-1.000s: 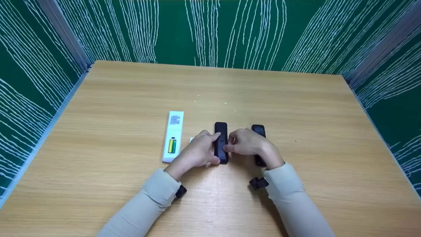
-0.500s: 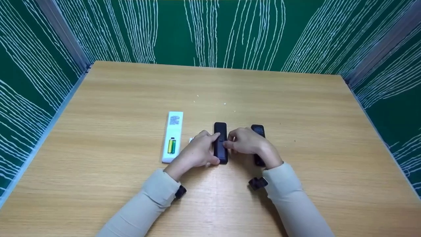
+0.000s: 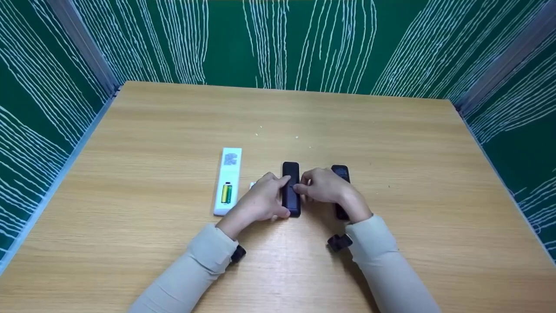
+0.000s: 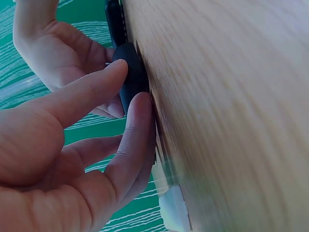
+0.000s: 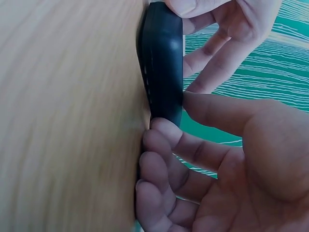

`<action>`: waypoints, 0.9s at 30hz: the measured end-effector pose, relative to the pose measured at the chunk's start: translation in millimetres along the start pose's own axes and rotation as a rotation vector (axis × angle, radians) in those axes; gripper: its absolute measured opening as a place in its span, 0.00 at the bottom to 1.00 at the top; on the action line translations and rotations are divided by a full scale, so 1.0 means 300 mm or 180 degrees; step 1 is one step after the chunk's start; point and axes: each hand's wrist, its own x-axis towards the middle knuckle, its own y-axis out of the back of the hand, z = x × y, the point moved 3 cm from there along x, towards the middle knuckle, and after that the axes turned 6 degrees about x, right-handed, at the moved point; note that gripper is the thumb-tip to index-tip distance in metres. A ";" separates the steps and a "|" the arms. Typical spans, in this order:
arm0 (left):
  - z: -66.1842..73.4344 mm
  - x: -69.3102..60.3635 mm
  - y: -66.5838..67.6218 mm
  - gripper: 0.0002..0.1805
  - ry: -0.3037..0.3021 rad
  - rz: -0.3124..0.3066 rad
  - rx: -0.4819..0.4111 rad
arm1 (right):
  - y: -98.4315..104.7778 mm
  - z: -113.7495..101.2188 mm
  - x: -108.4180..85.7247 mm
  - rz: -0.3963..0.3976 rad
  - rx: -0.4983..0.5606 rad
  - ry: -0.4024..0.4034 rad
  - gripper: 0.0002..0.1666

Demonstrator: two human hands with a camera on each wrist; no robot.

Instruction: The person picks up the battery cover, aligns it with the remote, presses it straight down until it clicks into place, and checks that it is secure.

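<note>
A black remote control [image 3: 291, 201] lies back side up on the table, with a small notch near its middle. My left hand [image 3: 262, 196] holds it from the left, one digit on its upper face and another at its near end. From the right, my right hand [image 3: 323, 186] pinches it: the thumb sits on the back near the notch. In the right wrist view, curled fingers [image 5: 164, 130] meet the side of the remote. The left wrist view shows both hands on it. My left hand partly hides a small white piece [image 3: 252, 184].
Left of the hands lies a white remote [image 3: 220, 178] with two batteries [image 3: 227, 193] in its uncovered compartment. Another black remote [image 3: 341, 170] lies partly behind the right wrist. White crumbs dot the wooden table [image 3: 182, 113]; green walls [image 3: 234, 43] stand behind it.
My right hand's thumb has slid slightly away from me along the back of the black remote control. My left hand keeps its place.
</note>
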 end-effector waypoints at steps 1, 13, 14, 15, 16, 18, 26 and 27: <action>0.000 0.000 -0.001 0.54 0.0003 -0.0005 0.0000 | 0.000 -0.001 -0.002 -0.0015 -0.0013 0.0000 0.18; 0.002 -0.003 0.001 0.55 0.0049 -0.0025 -0.0054 | 0.004 -0.012 -0.016 -0.0184 -0.0123 -0.0052 0.16; 0.002 -0.004 0.001 0.55 0.0047 -0.0024 -0.0050 | 0.005 -0.014 -0.018 -0.0198 -0.0127 -0.0061 0.16; 0.002 -0.004 0.002 0.55 0.0044 -0.0022 -0.0051 | 0.005 -0.016 -0.020 -0.0210 -0.0128 -0.0072 0.15; 0.002 -0.004 0.002 0.55 0.0040 -0.0022 -0.0055 | 0.005 -0.017 -0.021 -0.0220 -0.0130 -0.0079 0.15; 0.000 -0.003 0.001 0.55 0.0020 -0.0009 -0.0045 | 0.004 -0.020 -0.024 -0.0242 -0.0130 -0.0100 0.15; -0.002 -0.001 0.001 0.54 -0.0016 0.0015 -0.0058 | 0.004 -0.026 -0.032 -0.0322 -0.0120 -0.0162 0.15; -0.002 -0.001 0.002 0.54 -0.0016 0.0014 -0.0062 | 0.004 -0.026 -0.033 -0.0329 -0.0132 -0.0167 0.16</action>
